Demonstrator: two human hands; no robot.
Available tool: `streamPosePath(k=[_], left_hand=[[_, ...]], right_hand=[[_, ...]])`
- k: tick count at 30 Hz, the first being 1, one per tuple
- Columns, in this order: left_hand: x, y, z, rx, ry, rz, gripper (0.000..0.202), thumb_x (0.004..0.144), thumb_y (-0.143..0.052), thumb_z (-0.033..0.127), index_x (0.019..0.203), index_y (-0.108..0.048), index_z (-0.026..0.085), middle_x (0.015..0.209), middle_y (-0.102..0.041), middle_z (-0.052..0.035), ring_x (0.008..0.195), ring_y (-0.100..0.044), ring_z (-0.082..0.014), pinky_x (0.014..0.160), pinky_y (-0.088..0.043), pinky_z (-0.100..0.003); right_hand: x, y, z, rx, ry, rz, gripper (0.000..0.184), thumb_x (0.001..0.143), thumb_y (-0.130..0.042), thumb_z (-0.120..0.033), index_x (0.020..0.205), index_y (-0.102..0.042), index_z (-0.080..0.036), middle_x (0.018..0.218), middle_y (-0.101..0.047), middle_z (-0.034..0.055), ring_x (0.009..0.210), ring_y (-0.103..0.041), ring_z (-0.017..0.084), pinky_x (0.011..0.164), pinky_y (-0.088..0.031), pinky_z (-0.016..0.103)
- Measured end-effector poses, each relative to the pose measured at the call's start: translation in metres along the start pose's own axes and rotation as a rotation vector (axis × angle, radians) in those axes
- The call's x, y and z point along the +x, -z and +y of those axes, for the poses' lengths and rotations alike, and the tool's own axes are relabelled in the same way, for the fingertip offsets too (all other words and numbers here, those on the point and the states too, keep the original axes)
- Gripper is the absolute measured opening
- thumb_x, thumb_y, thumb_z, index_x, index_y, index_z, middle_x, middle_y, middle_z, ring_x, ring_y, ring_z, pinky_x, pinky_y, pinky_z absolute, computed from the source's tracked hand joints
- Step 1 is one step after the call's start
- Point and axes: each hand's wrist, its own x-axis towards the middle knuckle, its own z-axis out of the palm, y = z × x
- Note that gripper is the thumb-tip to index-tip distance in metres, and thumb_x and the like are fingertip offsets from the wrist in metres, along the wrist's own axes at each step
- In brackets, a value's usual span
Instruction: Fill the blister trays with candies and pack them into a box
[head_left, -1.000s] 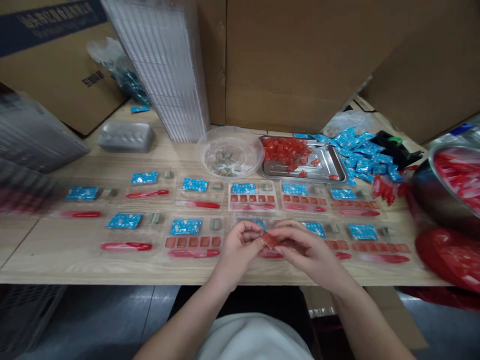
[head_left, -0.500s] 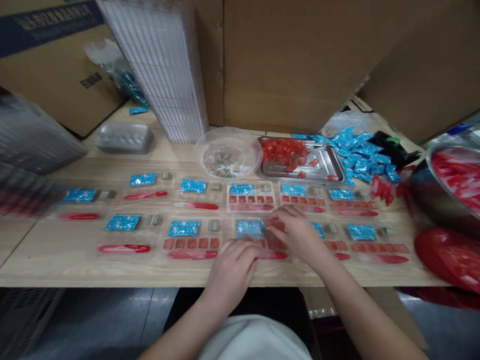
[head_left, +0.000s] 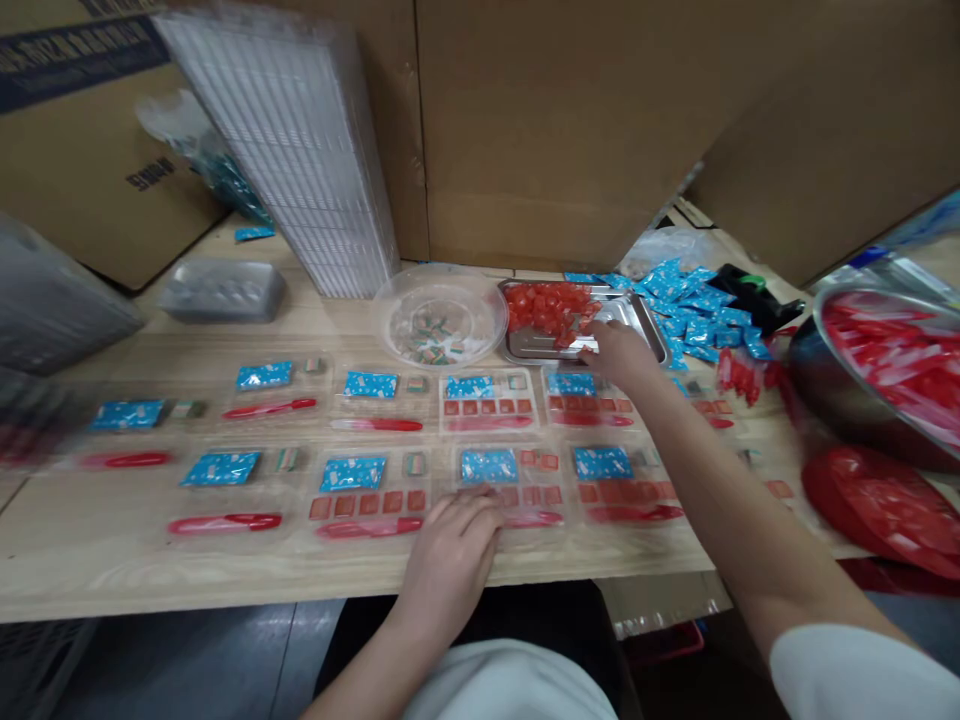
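Note:
My left hand [head_left: 454, 550] lies over the front left part of a clear plastic tray [head_left: 529, 462], its bent fingers closed at the tray. That tray holds a blue printed packet [head_left: 487, 466], several red square pieces [head_left: 553, 495] and a red pen-shaped stick [head_left: 532, 519]. My right hand [head_left: 621, 352] is at the front of the metal tray [head_left: 645, 325], fingertips bent together beside the loose red pieces [head_left: 551, 308]. Whatever is between those fingertips is hidden. My right forearm covers part of the clear trays on the right.
More filled clear trays lie in two rows. Behind them stand a round plastic tub [head_left: 442, 315] with small striped pieces and a tall stack of clear trays [head_left: 292, 150]. Blue packets [head_left: 690, 300] are piled at right, near a metal bowl [head_left: 892, 370] of red sticks and a red dish [head_left: 877, 505].
My right hand has moved from the clear tray up to the metal tray of red pieces. My left hand has stayed at the same clear tray. The view has shifted slightly.

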Motion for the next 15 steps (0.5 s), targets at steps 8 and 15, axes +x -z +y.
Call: streamPosePath(k=[8, 15], left_hand=[[0.000, -0.002, -0.001, -0.002, 0.017, 0.001, 0.017, 0.088, -0.047, 0.010, 0.094, -0.060, 0.020, 0.099, -0.068, -0.0050, 0.100, -0.060, -0.0194, 0.088, -0.046, -0.038], [0.001, -0.002, -0.003, -0.005, 0.028, -0.036, 0.015, 0.088, -0.048, 0.011, 0.092, -0.060, 0.019, 0.099, -0.068, -0.0046, 0.101, -0.059, -0.0198, 0.089, -0.045, -0.038]], right_hand=[[-0.016, -0.002, -0.013, 0.400, 0.056, 0.019, 0.022, 0.077, -0.052, -0.024, 0.096, -0.062, -0.020, 0.080, -0.062, 0.0050, 0.071, -0.059, 0.020, 0.065, -0.045, 0.031], [-0.092, 0.003, -0.073, 1.119, 0.202, -0.247, 0.020, 0.075, -0.061, -0.032, 0.081, -0.046, -0.022, 0.070, -0.052, -0.0037, 0.061, -0.051, 0.011, 0.056, -0.043, 0.023]])
